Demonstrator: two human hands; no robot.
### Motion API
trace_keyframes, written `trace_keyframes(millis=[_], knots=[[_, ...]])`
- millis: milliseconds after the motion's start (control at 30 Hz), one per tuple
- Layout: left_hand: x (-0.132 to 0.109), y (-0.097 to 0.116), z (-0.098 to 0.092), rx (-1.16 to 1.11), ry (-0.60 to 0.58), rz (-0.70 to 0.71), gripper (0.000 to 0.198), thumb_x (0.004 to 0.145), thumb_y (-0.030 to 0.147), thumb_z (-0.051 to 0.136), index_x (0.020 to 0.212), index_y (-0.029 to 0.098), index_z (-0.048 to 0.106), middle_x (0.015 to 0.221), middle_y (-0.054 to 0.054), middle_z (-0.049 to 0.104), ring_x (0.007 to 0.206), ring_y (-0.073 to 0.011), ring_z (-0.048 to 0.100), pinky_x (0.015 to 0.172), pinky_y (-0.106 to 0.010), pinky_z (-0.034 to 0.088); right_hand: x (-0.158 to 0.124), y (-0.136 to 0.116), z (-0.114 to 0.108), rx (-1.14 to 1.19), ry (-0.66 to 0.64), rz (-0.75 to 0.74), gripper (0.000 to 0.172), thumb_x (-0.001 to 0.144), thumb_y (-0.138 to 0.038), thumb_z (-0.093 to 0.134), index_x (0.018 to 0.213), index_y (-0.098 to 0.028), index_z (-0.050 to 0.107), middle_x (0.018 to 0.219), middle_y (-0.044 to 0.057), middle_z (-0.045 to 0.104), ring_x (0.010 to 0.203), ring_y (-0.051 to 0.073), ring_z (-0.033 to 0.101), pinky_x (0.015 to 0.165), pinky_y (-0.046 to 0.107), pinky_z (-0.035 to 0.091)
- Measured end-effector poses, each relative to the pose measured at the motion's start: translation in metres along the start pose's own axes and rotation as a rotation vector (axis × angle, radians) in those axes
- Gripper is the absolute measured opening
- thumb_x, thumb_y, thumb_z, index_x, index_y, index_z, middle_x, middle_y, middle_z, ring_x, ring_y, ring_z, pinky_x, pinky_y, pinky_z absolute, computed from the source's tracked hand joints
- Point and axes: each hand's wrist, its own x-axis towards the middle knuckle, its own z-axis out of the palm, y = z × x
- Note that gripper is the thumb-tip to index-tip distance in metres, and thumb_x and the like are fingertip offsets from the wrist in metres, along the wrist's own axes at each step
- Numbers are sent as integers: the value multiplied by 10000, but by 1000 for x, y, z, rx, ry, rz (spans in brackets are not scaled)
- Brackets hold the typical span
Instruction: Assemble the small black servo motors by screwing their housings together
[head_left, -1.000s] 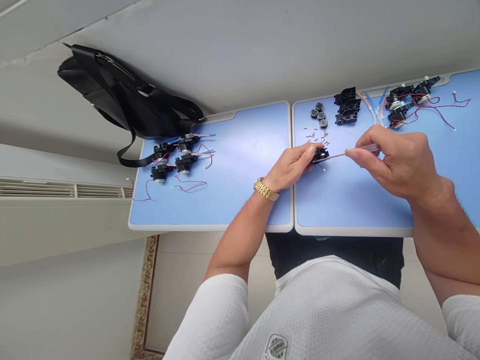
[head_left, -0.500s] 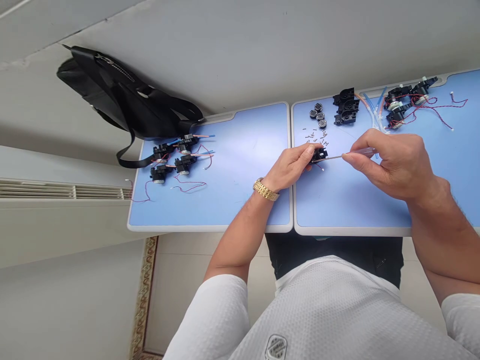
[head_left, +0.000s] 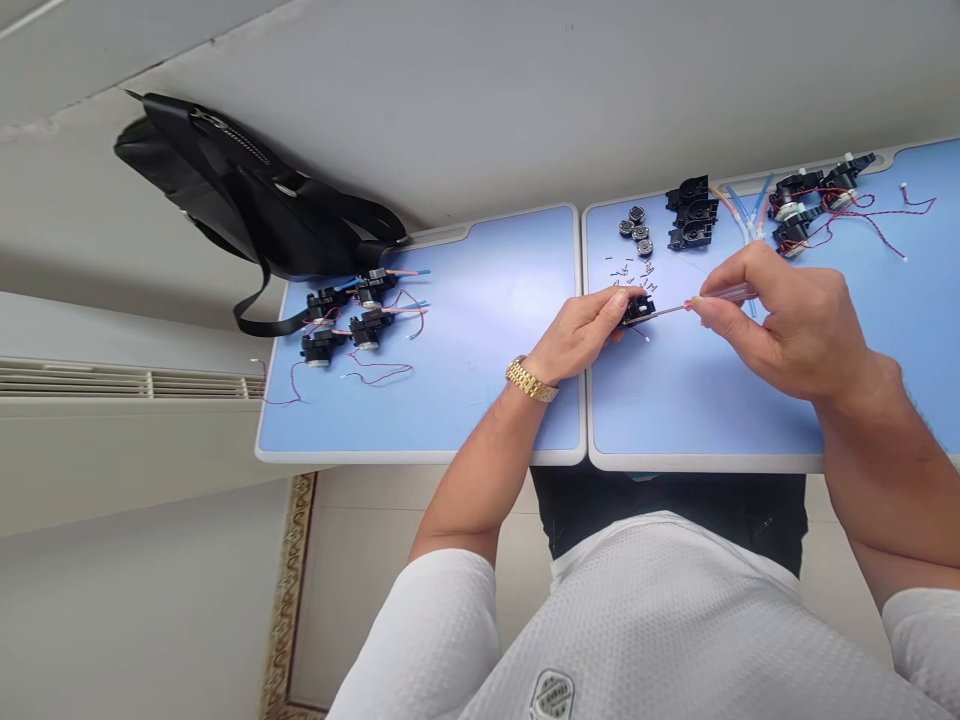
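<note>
My left hand (head_left: 589, 325), a gold watch on its wrist, is closed around a small black plastic housing (head_left: 639, 308) with a short wire hanging below it. Most of the housing lies behind the fingers. My right hand (head_left: 784, 320) grips the clear handle of a screwdriver (head_left: 667, 314). Its thin metal shaft points left and the tip meets the housing; the exact contact point is too small to make out. Just beyond the left fingers lie several loose screws (head_left: 626, 270). Several small round black parts with metallic tops (head_left: 640, 233) sit farther back.
Open black housings (head_left: 691, 212) stand at the back, beside blue and orange tubes (head_left: 746, 215). Black assemblies with red wires (head_left: 799, 215) lie back right. More wired assemblies (head_left: 367, 328) rest on the left table (head_left: 480, 400), near a black bag (head_left: 255, 190) against the wall.
My right hand has shifted its fingers slightly on the screwdriver handle, and a red bit now shows at the thumb. The shaft tilts a little more. My left hand stays in place.
</note>
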Motion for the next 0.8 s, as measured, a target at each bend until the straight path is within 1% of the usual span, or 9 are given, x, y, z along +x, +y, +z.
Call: trace_keyframes(millis=[133,200,267,367,433,533,700,733,800], knots=[[1,0,0,-1,-5,10,769,1151,818,418,1409,217,822,894,-69,780,757,-187,735,685,-318,584,-1,8,0,-100,36,13,432,1099,-636,692,840,-291,708,603,-19,679,533,201,649,537,366,422],[1,0,0,-2,0,8,765,1152,815,420,1408,217,823,906,-72,790,756,-185,735,684,-316,584,0,9,-1,-96,12,9,470,1120,-640,657,826,-276,700,576,-27,648,499,182,607,534,360,399],[1,0,0,-7,9,0,759,1157,805,419,1418,216,821,910,-73,794,752,-184,734,687,-317,585,2,6,-2,-43,-16,2,420,1135,-619,633,925,-268,725,651,-17,708,551,192,671,556,353,447],[0,1,0,-10,12,-9,753,1163,793,420,1437,214,814,918,-76,796,755,-186,733,691,-321,586,3,1,-2,57,-43,18,281,1127,-556,649,1136,-290,740,888,16,823,772,244,822,637,359,571],[0,1,1,-8,8,-8,751,1163,794,419,1433,214,813,921,-78,798,756,-188,728,680,-320,579,2,0,-1,86,-42,26,214,1114,-513,668,1163,-317,740,969,22,842,857,269,852,680,379,613],[1,0,1,-9,-1,-1,752,1161,799,417,1419,213,813,919,-81,799,758,-189,727,665,-314,565,0,3,1,51,-8,10,191,1105,-498,687,1063,-320,743,888,12,826,804,269,837,661,388,598],[1,-1,0,4,-5,0,752,1160,800,420,1419,215,815,905,-76,798,753,-182,720,659,-307,560,-1,11,1,-90,16,19,445,1105,-633,682,814,-297,688,580,-29,657,521,200,645,539,370,436],[1,-1,0,5,-2,1,749,1160,800,421,1417,219,817,905,-75,798,752,-182,719,661,-308,562,-1,11,0,-93,2,21,478,1113,-651,665,795,-294,681,562,-32,637,500,192,620,536,368,426],[1,-1,0,3,4,1,745,1159,801,424,1413,223,821,905,-75,797,755,-185,722,669,-313,568,0,10,-1,-67,-24,20,469,1121,-666,642,844,-292,706,613,-24,680,531,196,651,552,363,456]])
